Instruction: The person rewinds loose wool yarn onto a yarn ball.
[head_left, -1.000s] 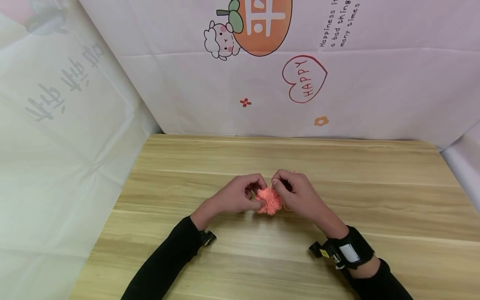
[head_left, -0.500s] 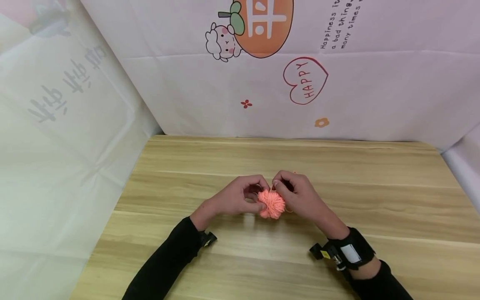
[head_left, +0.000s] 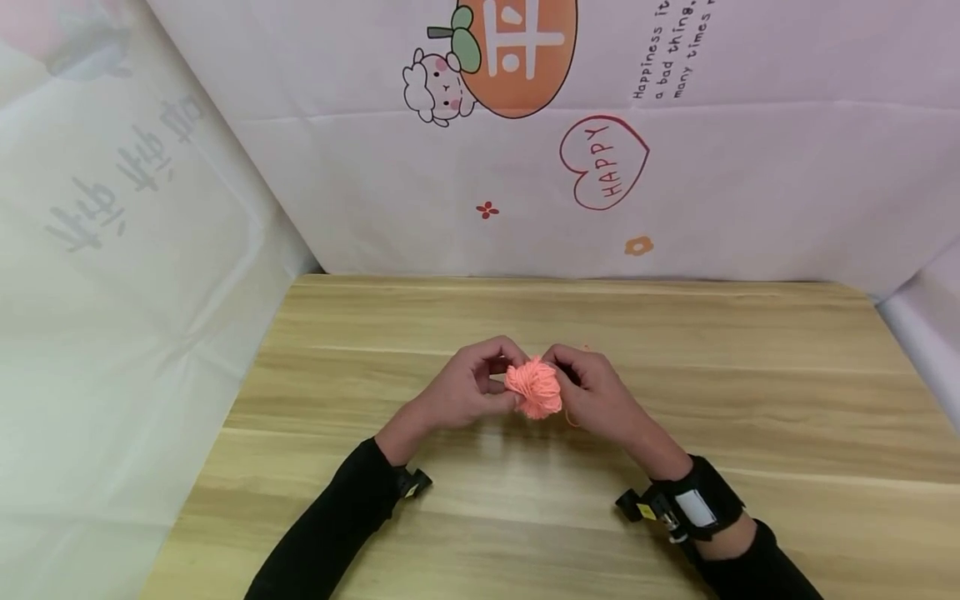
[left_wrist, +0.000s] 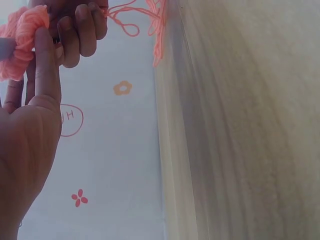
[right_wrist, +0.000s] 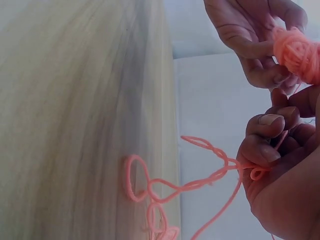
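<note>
Left hand: grip pinches the pink yarn ball | Right hand: grip curls round loose yarn, just beside the ball | Ball: between both hands, up over the tabletop | White cloth behind: red heart says "HAPPY"; black words say "Happiness it", "a bad thing," and "many times"

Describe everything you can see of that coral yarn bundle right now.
The yarn bundle is coral-pink, rounded and soft-looking, with many strands layered closely together. It is held up over the wooden table, pinched by the left hand. The right hand, beside it, grips loose yarn that trails in loops; whether that hand touches the bundle is unclear.
</note>
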